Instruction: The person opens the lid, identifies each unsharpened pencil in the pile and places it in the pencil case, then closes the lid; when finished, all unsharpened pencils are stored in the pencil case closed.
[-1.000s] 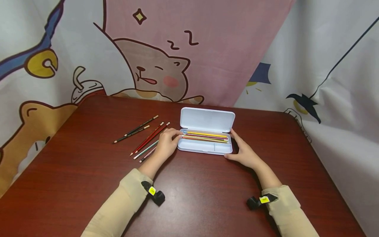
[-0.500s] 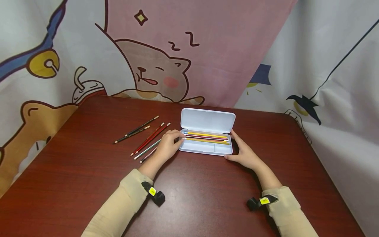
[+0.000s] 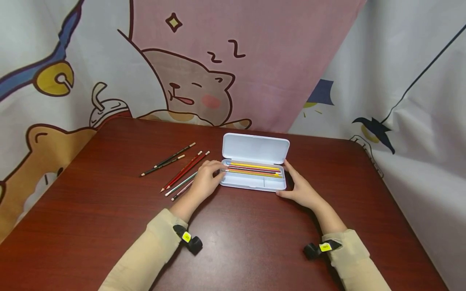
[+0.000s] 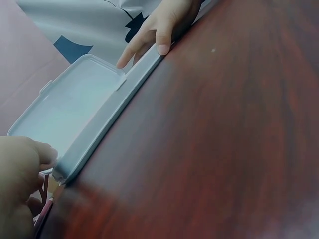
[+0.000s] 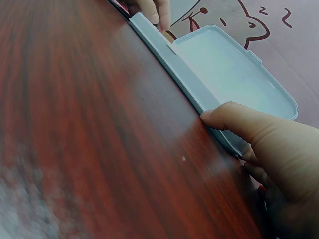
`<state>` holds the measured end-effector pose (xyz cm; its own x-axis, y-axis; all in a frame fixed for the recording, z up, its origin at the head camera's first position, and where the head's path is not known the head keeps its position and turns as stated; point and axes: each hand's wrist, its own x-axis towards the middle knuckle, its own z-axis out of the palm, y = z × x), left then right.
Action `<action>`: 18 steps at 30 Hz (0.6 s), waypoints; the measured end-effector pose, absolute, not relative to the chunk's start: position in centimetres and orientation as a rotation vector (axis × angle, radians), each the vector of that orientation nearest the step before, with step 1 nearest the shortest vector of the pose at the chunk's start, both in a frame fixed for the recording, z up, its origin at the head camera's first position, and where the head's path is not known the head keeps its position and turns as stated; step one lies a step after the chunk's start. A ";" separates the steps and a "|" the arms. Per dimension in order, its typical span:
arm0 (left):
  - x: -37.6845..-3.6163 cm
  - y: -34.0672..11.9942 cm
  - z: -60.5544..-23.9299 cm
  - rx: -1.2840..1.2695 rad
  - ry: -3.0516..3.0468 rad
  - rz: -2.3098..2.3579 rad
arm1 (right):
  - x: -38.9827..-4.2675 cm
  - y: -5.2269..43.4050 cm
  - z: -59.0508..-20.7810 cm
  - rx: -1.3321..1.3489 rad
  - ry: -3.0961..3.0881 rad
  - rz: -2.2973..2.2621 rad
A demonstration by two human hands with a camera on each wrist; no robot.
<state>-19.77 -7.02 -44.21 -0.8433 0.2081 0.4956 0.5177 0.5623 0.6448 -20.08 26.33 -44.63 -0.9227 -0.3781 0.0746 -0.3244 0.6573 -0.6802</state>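
A white pencil case (image 3: 242,184) lies on the table with its lid (image 3: 255,148) raised at the back. Several pencils (image 3: 255,165) lie lengthwise in its long compartment. My left hand (image 3: 206,178) is at the case's left end, with thumb and forefinger about the end of the front pencil (image 3: 251,173). My right hand (image 3: 302,188) grips the right end, thumb at the front corner and forefinger at the back. In the right wrist view, that thumb (image 5: 234,118) presses the case's front wall (image 5: 174,64). The left wrist view hides the pencils behind the wall (image 4: 102,122).
Left of the case, several loose pencils lie slanted on the dark red table (image 3: 247,234): black ones (image 3: 167,159), red ones (image 3: 185,169), a green one (image 3: 180,184) and a dark one (image 3: 182,191) partly behind my left hand. A cartoon-printed curtain (image 3: 269,72) hangs behind.
My left fingertips have shifted slightly along the case's left end, and the front pencils have shifted a little in the compartment. The right hand keeps its hold; the loose pencils stay put.
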 end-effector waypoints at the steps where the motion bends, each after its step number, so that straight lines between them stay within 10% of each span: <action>1: -19.7 -7.1 -44.2 -0.590 -2.421 -1.181 | -20.1 26.3 -44.6 -0.592 2.792 -1.125; 18: -16.9 -10.8 -43.8 -0.574 -2.215 -1.188 | -20.1 26.3 -44.4 -0.586 2.782 -1.124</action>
